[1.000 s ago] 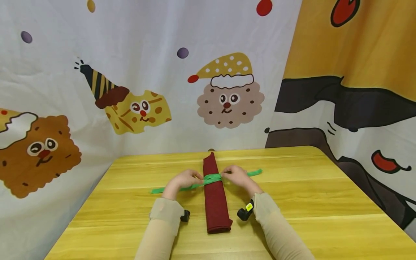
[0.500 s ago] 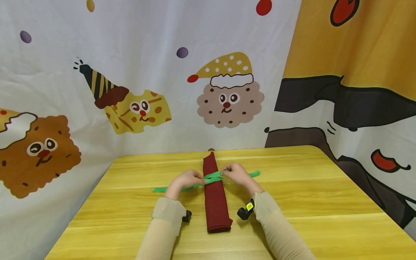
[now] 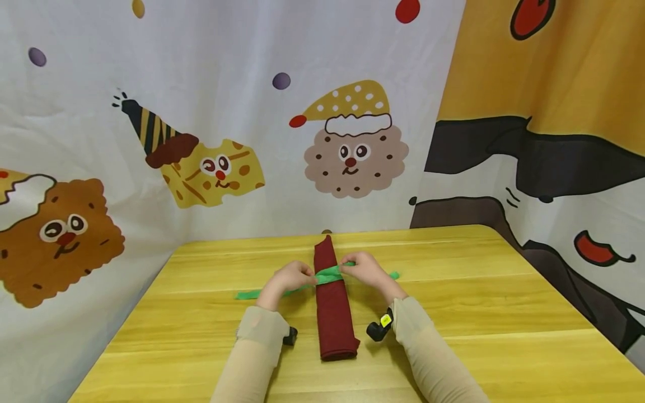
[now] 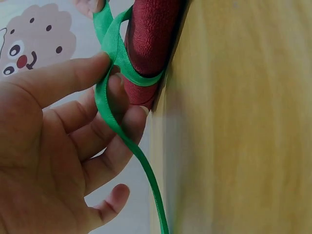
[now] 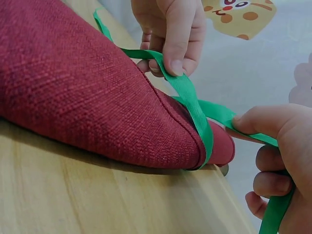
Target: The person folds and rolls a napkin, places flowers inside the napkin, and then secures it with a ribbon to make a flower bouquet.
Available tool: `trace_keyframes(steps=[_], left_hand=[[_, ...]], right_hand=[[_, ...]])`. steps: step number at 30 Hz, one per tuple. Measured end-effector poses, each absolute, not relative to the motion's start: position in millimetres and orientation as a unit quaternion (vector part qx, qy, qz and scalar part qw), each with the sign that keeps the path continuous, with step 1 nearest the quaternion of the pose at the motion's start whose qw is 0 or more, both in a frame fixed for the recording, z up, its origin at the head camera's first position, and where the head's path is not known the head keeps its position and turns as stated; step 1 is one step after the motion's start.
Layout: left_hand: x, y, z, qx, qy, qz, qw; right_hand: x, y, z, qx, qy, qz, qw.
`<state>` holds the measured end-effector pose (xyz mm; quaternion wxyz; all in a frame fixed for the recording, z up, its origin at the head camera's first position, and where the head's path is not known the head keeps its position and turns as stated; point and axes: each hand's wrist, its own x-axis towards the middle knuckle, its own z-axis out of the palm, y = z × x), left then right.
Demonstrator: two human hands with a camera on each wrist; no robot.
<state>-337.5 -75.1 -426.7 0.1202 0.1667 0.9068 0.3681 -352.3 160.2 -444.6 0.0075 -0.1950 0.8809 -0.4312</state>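
Note:
A dark red rolled cloth (image 3: 335,324) lies lengthwise on the table, with a green ribbon (image 3: 328,275) looped around its upper half. On the roll's left side my left hand (image 3: 292,278) pinches the ribbon between thumb and forefinger; in the left wrist view the ribbon (image 4: 141,156) trails down past the loosely bent other fingers. My right hand (image 3: 365,268) pinches the other length at the roll's right side, and in the right wrist view that ribbon (image 5: 219,113) runs under the thumb and hangs below the hand. The two lengths cross above the cloth.
The wooden table (image 3: 201,347) reaches back to a printed curtain (image 3: 242,67) with cartoon food figures. One ribbon tail lies toward the left, another shows behind the right wrist. Black wrist cameras sit inside both cuffs.
My right hand has shifted slightly left and up, drawing its ribbon length across the roll. The tail on the right has become shorter. The red roll stays in place.

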Motion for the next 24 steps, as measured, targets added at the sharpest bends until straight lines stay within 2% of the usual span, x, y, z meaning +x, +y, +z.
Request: trace_keyframes(steps=[9,18,24], left_hand=[[-340.9,-69.1,-427.7,0.149,0.928,0.332,0.074],[-337.2,-67.4,-426.2,0.175,0.922,0.331,0.1],[-338.4,-69.1,-426.2,0.178,0.9,0.38,0.122]], right_hand=[[-351.5,159.2,-442.6,-0.208,0.879,-0.43,0.018],[-349.4,158.4,-443.9,-0.211,0.875,-0.435,0.024],[-352.8,161.0,-447.6,-0.189,0.882,-0.431,0.007]])
